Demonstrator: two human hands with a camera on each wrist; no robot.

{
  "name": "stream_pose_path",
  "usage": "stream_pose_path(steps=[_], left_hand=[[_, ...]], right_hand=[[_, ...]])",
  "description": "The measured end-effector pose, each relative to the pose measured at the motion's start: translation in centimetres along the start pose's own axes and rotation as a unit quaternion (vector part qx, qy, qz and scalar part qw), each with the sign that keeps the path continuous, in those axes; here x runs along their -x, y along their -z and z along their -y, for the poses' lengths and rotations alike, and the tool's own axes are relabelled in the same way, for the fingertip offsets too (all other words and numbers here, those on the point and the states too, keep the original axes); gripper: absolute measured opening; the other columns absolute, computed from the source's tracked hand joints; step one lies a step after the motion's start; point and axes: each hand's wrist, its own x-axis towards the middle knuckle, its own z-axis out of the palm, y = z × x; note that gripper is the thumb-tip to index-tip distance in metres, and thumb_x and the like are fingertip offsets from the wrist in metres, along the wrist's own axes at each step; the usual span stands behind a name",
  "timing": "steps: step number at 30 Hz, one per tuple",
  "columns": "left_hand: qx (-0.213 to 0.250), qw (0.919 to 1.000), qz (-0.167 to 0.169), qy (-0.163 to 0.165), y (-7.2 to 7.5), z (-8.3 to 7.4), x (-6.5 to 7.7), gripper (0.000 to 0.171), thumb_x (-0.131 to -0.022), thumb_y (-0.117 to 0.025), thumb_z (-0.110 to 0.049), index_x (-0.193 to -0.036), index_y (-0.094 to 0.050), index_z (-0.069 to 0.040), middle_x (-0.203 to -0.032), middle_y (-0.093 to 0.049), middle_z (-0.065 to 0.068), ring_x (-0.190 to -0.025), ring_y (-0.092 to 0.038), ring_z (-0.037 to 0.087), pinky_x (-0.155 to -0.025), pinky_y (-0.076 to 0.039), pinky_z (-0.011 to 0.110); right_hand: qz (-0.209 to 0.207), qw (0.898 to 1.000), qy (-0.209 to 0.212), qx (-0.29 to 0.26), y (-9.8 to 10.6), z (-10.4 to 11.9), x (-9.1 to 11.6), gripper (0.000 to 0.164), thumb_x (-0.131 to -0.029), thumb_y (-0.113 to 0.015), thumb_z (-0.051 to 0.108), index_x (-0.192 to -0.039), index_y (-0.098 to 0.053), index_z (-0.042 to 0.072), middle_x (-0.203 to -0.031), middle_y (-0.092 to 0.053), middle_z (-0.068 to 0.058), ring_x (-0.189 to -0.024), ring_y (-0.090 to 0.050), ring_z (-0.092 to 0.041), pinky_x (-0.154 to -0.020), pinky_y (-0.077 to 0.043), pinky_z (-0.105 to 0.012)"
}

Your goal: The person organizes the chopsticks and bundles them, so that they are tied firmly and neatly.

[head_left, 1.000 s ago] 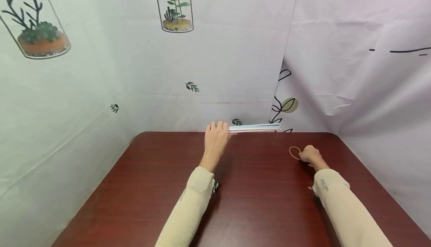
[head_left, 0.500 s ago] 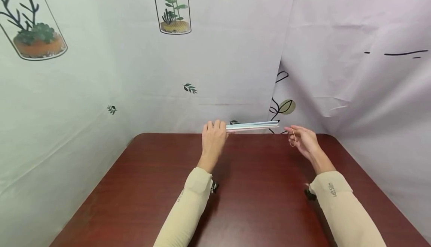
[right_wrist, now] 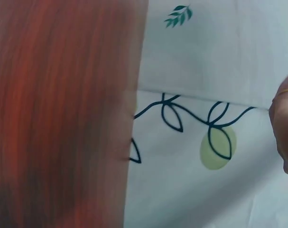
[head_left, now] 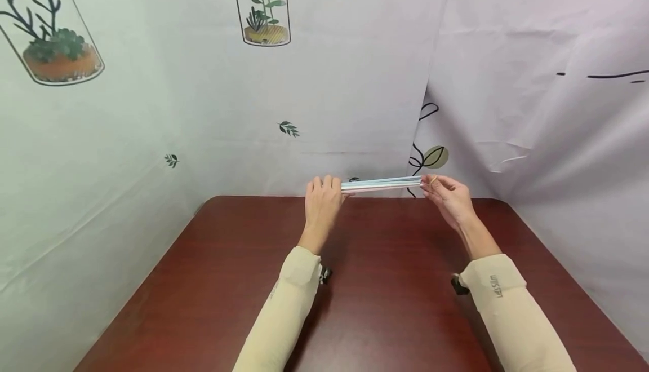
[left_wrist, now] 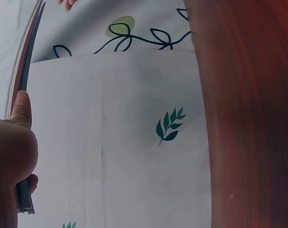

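My left hand (head_left: 323,200) grips a bundle of thin pastel straws (head_left: 382,184), pale blue, white and pink, held level above the table's far edge. In the left wrist view the thumb lies along the straws (left_wrist: 23,71), and their near ends poke out below the hand. At the bundle's right end, my right hand (head_left: 453,200) has its fingertips close around the tips. A thin yellow rubber band (head_left: 433,180) is looped over its fingers; the right wrist view shows the band (right_wrist: 287,90) at the right edge. Whether it encircles any straws cannot be seen.
Below the hands spreads a dark red wooden table (head_left: 385,304). A pale curtain (head_left: 355,90) printed with plants hangs close behind its far edge and along both sides. A small dark wrist device (head_left: 459,284) shows under the right cuff.
My right hand has risen from the table with the rubber band and moved left to the straws' free ends. The left hand keeps its grip, nearly still.
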Motion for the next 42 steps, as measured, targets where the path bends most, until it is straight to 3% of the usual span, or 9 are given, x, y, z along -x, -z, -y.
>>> stream_pose_path(steps=[8,12,16,23,28,31,36,39,42], left_hand=[[0.016,0.9995,0.027,0.0,-0.4,-1.5,-0.5,0.042,-0.081,-0.076,-0.048,-0.087,-0.059,-0.01,-0.077,-0.055,0.004,-0.071,-0.051,0.025,-0.068,-0.041,0.034],[0.022,0.9994,0.028,0.001,-0.1,-0.5,-0.8,0.043,-0.082,-0.073,-0.049,-0.087,-0.059,-0.008,-0.077,-0.056,0.005,-0.071,-0.051,0.026,-0.069,-0.042,0.035],[0.028,0.9996,-0.001,0.009,0.1,0.3,-1.2,0.046,-0.081,-0.072,-0.051,-0.083,-0.058,-0.007,-0.074,-0.054,0.006,-0.069,-0.049,0.027,-0.068,-0.041,0.036],[0.032,0.9994,-0.001,0.011,-0.1,-0.3,-1.2,0.048,-0.08,-0.07,-0.054,-0.084,-0.058,-0.008,-0.076,-0.055,0.005,-0.069,-0.05,0.025,-0.068,-0.043,0.035],[0.028,0.9995,0.012,0.008,0.3,-0.4,-1.4,0.047,-0.08,-0.07,-0.053,-0.083,-0.058,-0.008,-0.076,-0.056,0.005,-0.069,-0.05,0.025,-0.068,-0.042,0.035],[0.023,0.9996,0.014,0.0,0.5,-0.3,-1.7,0.046,-0.08,-0.072,-0.052,-0.082,-0.058,-0.008,-0.076,-0.056,0.005,-0.069,-0.05,0.026,-0.069,-0.042,0.035],[0.019,0.9995,0.02,-0.014,0.4,-0.2,-1.9,0.047,-0.08,-0.07,-0.053,-0.082,-0.058,-0.009,-0.076,-0.056,0.005,-0.071,-0.05,0.026,-0.07,-0.042,0.036],[0.023,0.9992,0.027,-0.017,0.2,-0.2,-1.7,0.047,-0.079,-0.07,-0.053,-0.082,-0.059,-0.008,-0.075,-0.055,0.005,-0.07,-0.05,0.026,-0.069,-0.041,0.036],[0.02,0.9992,0.03,-0.019,0.0,-0.2,-1.5,0.046,-0.078,-0.073,-0.053,-0.081,-0.059,-0.009,-0.075,-0.055,0.005,-0.07,-0.05,0.026,-0.068,-0.041,0.036]], right_hand=[[0.026,0.997,0.05,0.05,-1.0,0.5,-0.3,0.02,-0.093,-0.062,-0.004,-0.11,-0.072,-0.002,-0.105,-0.075,-0.006,-0.102,-0.069,-0.015,-0.084,-0.054,-0.025],[0.043,0.992,0.053,0.109,-2.4,0.4,-1.4,0.019,-0.091,-0.068,0.0,-0.109,-0.073,-0.002,-0.105,-0.075,-0.003,-0.104,-0.068,-0.013,-0.087,-0.052,-0.023],[0.052,0.983,0.062,0.164,-4.3,-0.3,-2.7,0.018,-0.088,-0.071,0.001,-0.106,-0.075,0.0,-0.102,-0.075,0.001,-0.097,-0.068,-0.009,-0.085,-0.052,-0.021],[0.035,0.997,0.052,0.048,-5.6,-0.9,-2.8,0.025,-0.086,-0.066,-0.012,-0.092,-0.077,0.01,-0.097,-0.074,-0.003,-0.093,-0.07,-0.011,-0.08,-0.053,-0.02],[0.031,0.994,0.037,0.096,-5.2,-0.4,-2.7,0.025,-0.086,-0.068,-0.009,-0.09,-0.078,0.013,-0.1,-0.073,0.0,-0.091,-0.065,-0.008,-0.076,-0.053,-0.019],[0.038,0.98,0.041,0.191,-4.7,0.2,-2.8,0.02,-0.088,-0.069,-0.003,-0.104,-0.076,0.004,-0.106,-0.072,0.004,-0.103,-0.061,-0.008,-0.081,-0.051,-0.018],[0.054,0.93,0.054,0.36,-4.5,1.3,-2.8,0.04,-0.09,-0.072,0.011,-0.126,-0.064,-0.006,-0.128,-0.059,-0.003,-0.114,-0.052,-0.016,-0.086,-0.046,-0.019],[0.073,0.906,0.075,0.41,-4.9,1.8,-2.6,0.038,-0.09,-0.073,0.01,-0.124,-0.065,-0.006,-0.132,-0.058,-0.017,-0.118,-0.051,-0.024,-0.089,-0.045,-0.028],[0.088,0.892,0.11,0.429,-5.9,2.5,-1.9,0.032,-0.087,-0.073,0.004,-0.117,-0.069,-0.008,-0.127,-0.062,-0.024,-0.123,-0.053,-0.029,-0.096,-0.044,-0.033]])
